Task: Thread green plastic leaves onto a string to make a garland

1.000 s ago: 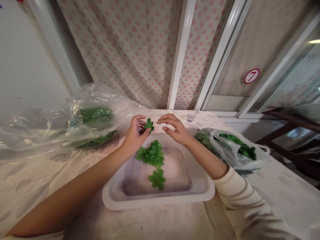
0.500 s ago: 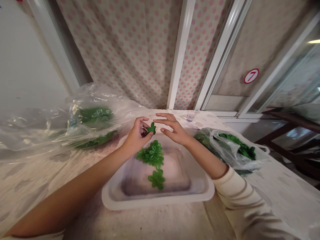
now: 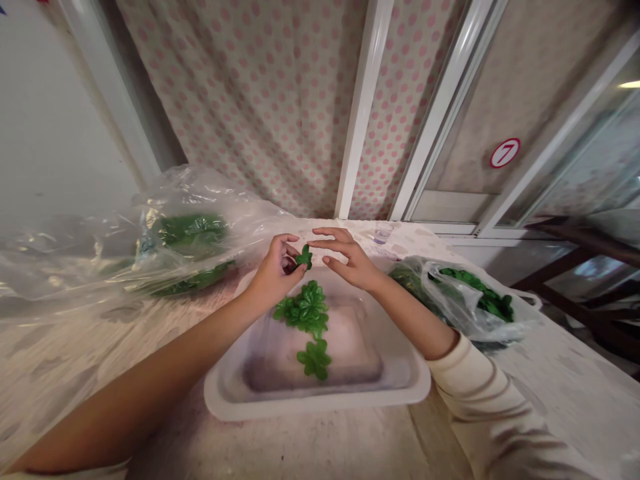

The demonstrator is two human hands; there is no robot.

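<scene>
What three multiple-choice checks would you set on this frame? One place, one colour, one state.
1. Where does the larger green leaf cluster lie?
A) in the white tray
B) in a clear plastic bag
C) on a windowsill

2. What colour are the dots on the curtain?
A) blue
B) pink
C) black

3. What is the left hand doing?
A) lying flat on the table
B) gripping the tray's rim
C) pinching a small green leaf piece

Answers:
1. A: the cluster sits inside the tray's raised rim.
2. B: pink dots cover the pale cloth.
3. C: the piece is held at the fingertips, above the tray's far end.
</scene>
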